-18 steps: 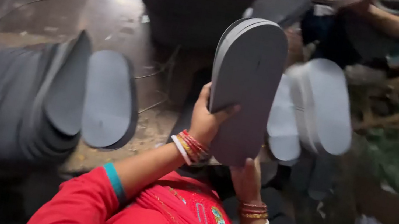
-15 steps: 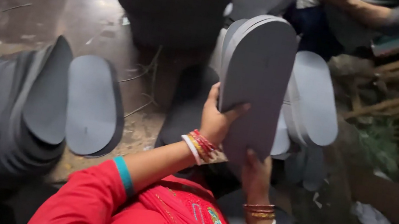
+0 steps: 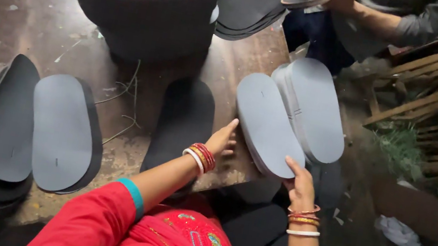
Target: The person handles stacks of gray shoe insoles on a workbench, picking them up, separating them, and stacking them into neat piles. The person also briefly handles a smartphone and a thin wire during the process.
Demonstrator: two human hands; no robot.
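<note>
Grey foam sole blanks (image 3: 270,123) lean in a small stack at the edge of the wet, stained table (image 3: 0,0), overlapping a second leaning stack (image 3: 318,107). They look light, flat and slightly flexible, probably easiest to grip by the rim near the lower end. Each is a smooth matte grey oval with a small slit. The left hand (image 3: 222,140) rests open, fingertips at the stack's lower left edge; the right hand (image 3: 300,182) steadies the bottom edge with loosely spread fingers, not clamped
</note>
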